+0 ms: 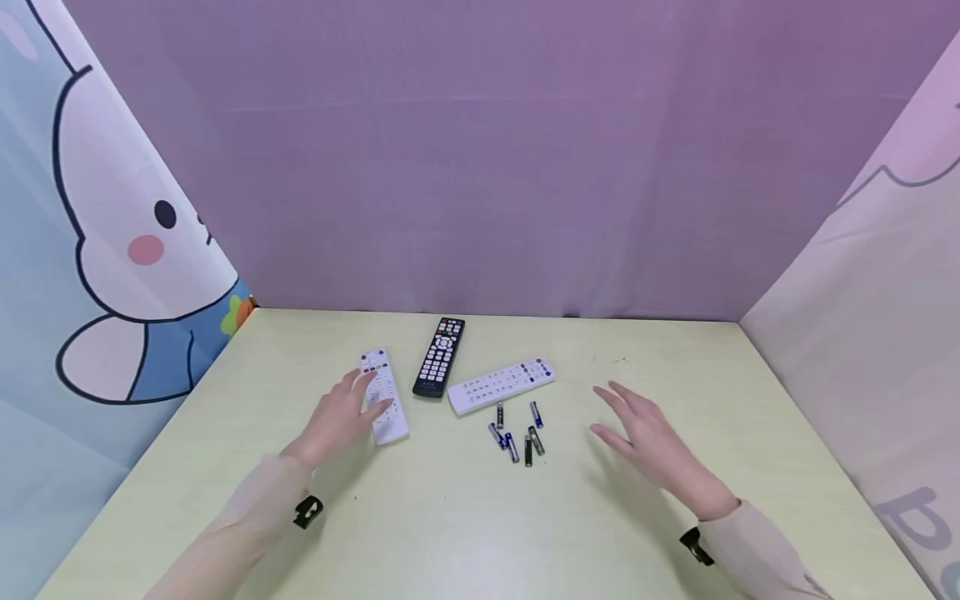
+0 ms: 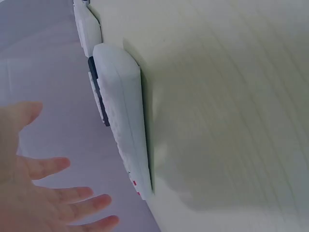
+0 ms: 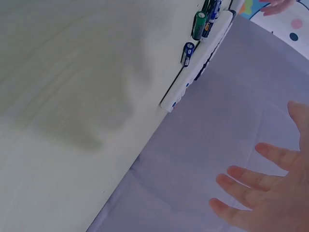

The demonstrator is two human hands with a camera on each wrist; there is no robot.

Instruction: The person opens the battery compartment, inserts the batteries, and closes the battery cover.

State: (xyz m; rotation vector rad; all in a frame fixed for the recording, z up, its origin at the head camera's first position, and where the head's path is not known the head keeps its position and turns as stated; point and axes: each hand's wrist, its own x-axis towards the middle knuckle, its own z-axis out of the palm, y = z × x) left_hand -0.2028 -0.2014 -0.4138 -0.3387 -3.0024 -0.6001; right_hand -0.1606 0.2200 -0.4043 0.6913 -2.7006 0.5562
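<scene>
My left hand (image 1: 337,423) hovers over a white remote control (image 1: 390,423) on the left, fingers spread and holding nothing. In the left wrist view a gap shows between that hand (image 2: 48,193) and the white remote (image 2: 123,106). A second white remote (image 1: 502,386) lies slantwise in the middle, with a black remote (image 1: 433,375) between the two. Several small batteries (image 1: 512,447), blue and dark green, lie loose in front of the second white remote. To their right, my right hand (image 1: 652,442) is raised above the table, empty, with its fingers extended.
The pale wooden table (image 1: 450,533) ends at a purple cloth backdrop (image 1: 480,167). Printed cloth panels stand along the left (image 1: 112,275) and right (image 1: 862,333) sides. A dark band or strap (image 1: 307,511) sits at each wrist.
</scene>
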